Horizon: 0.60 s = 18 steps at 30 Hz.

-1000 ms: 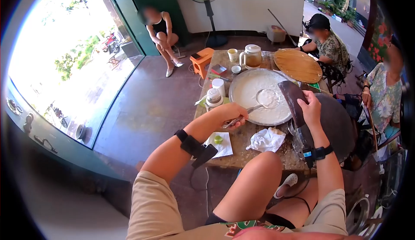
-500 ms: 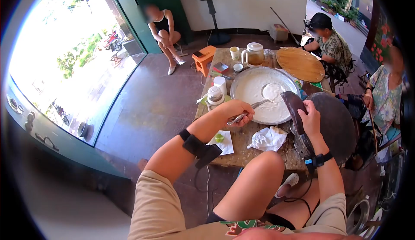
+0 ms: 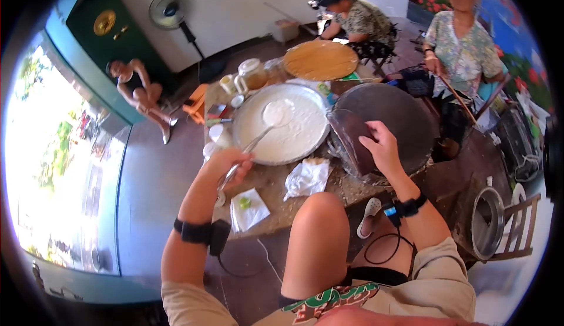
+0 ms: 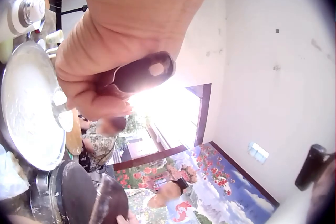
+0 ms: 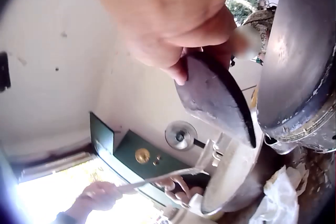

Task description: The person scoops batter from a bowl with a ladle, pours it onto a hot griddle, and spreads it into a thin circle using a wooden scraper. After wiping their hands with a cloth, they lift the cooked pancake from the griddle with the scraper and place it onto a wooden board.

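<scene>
My left hand grips the handle of a ladle, whose round bowl, full of white batter, is over the wide metal basin of white batter. In the left wrist view the fingers of that hand curl round the dark handle end. My right hand pinches a dark, curved scraper by its edge, between the basin and a round black griddle. The right wrist view shows the scraper hanging from the fingers and thumb of my right hand, beside the griddle.
A crumpled white cloth and a napkin with a green item lie at the near table edge. Behind the basin are a glass pitcher, cups and a round wooden board. Several people sit around the room.
The head view has swung right. The ladle's bowl has shifted toward the basin's far left part, filled with batter. The scraper, still in my right hand, now tilts over the griddle's near left edge.
</scene>
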Motion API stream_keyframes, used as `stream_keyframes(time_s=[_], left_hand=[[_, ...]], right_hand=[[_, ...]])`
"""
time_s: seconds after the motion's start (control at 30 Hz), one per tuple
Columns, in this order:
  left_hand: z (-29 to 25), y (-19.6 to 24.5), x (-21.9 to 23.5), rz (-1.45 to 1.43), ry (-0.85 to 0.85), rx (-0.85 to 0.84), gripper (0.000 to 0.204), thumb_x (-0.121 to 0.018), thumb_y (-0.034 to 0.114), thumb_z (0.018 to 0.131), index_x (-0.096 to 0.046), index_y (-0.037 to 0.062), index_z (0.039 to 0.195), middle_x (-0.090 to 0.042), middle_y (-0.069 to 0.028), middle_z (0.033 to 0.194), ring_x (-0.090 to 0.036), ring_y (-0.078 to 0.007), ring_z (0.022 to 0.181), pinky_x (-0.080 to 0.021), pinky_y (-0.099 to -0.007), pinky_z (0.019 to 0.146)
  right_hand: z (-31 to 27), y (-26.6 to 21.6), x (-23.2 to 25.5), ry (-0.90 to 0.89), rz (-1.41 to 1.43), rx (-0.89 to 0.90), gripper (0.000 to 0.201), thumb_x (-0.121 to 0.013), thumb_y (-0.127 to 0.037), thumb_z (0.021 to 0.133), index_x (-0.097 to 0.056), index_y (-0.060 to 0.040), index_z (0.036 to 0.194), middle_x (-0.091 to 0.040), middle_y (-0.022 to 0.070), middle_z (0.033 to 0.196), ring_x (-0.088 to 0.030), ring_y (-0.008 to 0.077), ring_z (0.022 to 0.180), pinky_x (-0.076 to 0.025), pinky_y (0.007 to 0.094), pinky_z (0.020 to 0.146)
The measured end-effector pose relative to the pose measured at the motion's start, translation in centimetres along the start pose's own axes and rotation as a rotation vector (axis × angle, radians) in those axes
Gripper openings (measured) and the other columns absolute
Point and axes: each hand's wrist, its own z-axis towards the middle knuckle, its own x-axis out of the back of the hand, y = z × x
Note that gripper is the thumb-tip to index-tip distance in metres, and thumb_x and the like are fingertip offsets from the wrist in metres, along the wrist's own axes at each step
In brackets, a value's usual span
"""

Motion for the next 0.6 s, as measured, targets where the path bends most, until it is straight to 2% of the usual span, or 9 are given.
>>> stream_keyframes(time_s=[0.03,0.17,0.27,0.3,0.33,0.4,0.47,0.57,0.6], left_hand=[[-0.2,-0.2,-0.3,0.009,0.035,-0.032,0.025,-0.044,0.013,0.090,-0.048,-0.0038,0.108,-0.051,-0.0011,0.065,-0.048,-0.0064,0.046,-0.038,-0.0190,0.035],[-0.8,-0.9,0.0,0.111,0.063,-0.070,0.029,-0.045,0.014,0.089,-0.049,-0.0025,0.113,-0.053,-0.0020,0.067,-0.047,-0.0068,0.044,-0.038,-0.0189,0.034],[-0.6,-2.1,0.7,0.077,0.126,-0.053,0.029,-0.047,0.015,0.088,-0.050,-0.0013,0.112,-0.053,-0.0019,0.067,-0.046,-0.0064,0.043,-0.037,-0.0180,0.034],[-0.6,-2.1,0.8,0.061,0.107,-0.051,0.029,-0.048,0.015,0.089,-0.050,-0.0011,0.112,-0.053,-0.0018,0.067,-0.045,-0.0062,0.043,-0.037,-0.0178,0.034],[-0.7,-2.3,0.9,0.042,0.097,-0.044,0.029,-0.049,0.016,0.089,-0.050,-0.0010,0.112,-0.053,-0.0017,0.067,-0.045,-0.0060,0.043,-0.037,-0.0176,0.034],[-0.8,-1.6,0.8,0.053,0.105,-0.046,0.029,-0.050,0.017,0.090,-0.050,-0.0008,0.113,-0.052,-0.0015,0.067,-0.045,-0.0056,0.043,-0.036,-0.0175,0.034],[-1.0,-0.6,0.6,0.123,0.132,-0.053,0.030,-0.051,0.019,0.090,-0.051,-0.0006,0.113,-0.052,-0.0014,0.068,-0.045,-0.0052,0.044,-0.036,-0.0175,0.034],[-2.4,1.9,-2.6,0.078,0.050,-0.069,0.031,-0.049,0.023,0.093,-0.052,-0.0024,0.111,-0.053,-0.0033,0.069,-0.046,-0.0060,0.045,-0.037,-0.0166,0.036],[-3.0,2.9,-4.0,0.066,0.001,-0.098,0.031,-0.048,0.023,0.094,-0.052,-0.0034,0.110,-0.053,-0.0041,0.068,-0.046,-0.0064,0.046,-0.038,-0.0161,0.036]], right_hand=[[-0.7,-0.8,1.9,0.011,0.176,-0.133,0.031,-0.060,-0.003,0.082,-0.054,0.0035,0.111,-0.063,0.0105,0.104,-0.060,0.0150,0.093,-0.047,0.0279,0.082],[-5.1,-0.7,9.7,0.211,0.686,-0.383,0.039,-0.060,-0.006,0.083,-0.051,0.0028,0.120,-0.061,0.0094,0.110,-0.059,0.0172,0.097,-0.046,0.0284,0.085],[-9.8,-0.9,15.1,0.275,1.103,-0.475,0.029,-0.055,-0.014,0.088,-0.056,-0.0012,0.114,-0.064,0.0091,0.102,-0.063,0.0196,0.088,-0.051,0.0325,0.080],[-11.5,-0.2,16.8,0.297,1.157,-0.504,0.029,-0.053,-0.019,0.089,-0.057,-0.0008,0.111,-0.065,0.0106,0.102,-0.063,0.0212,0.089,-0.051,0.0346,0.082],[-12.8,-0.7,17.9,0.498,1.140,-0.576,0.028,-0.054,-0.020,0.089,-0.059,-0.0012,0.108,-0.066,0.0105,0.099,-0.064,0.0207,0.086,-0.051,0.0338,0.079],[-16.2,1.5,21.8,0.570,1.092,-0.590,0.031,-0.054,-0.021,0.089,-0.056,-0.0009,0.113,-0.064,0.0088,0.100,-0.062,0.0209,0.086,-0.050,0.0350,0.078],[-18.0,0.8,25.1,0.608,1.053,-0.592,0.027,-0.056,-0.024,0.090,-0.060,-0.0026,0.106,-0.066,0.0077,0.093,-0.064,0.0205,0.079,-0.052,0.0338,0.071],[-18.6,-1.0,29.0,0.754,0.903,-0.520,0.022,-0.059,-0.028,0.089,-0.062,-0.0077,0.098,-0.066,0.0020,0.086,-0.063,0.0129,0.073,-0.050,0.0251,0.061],[-19.6,-0.2,31.6,0.563,1.005,-0.499,0.019,-0.059,-0.026,0.089,-0.062,-0.0084,0.095,-0.067,0.0014,0.083,-0.063,0.0118,0.062,-0.049,0.0232,0.051]])
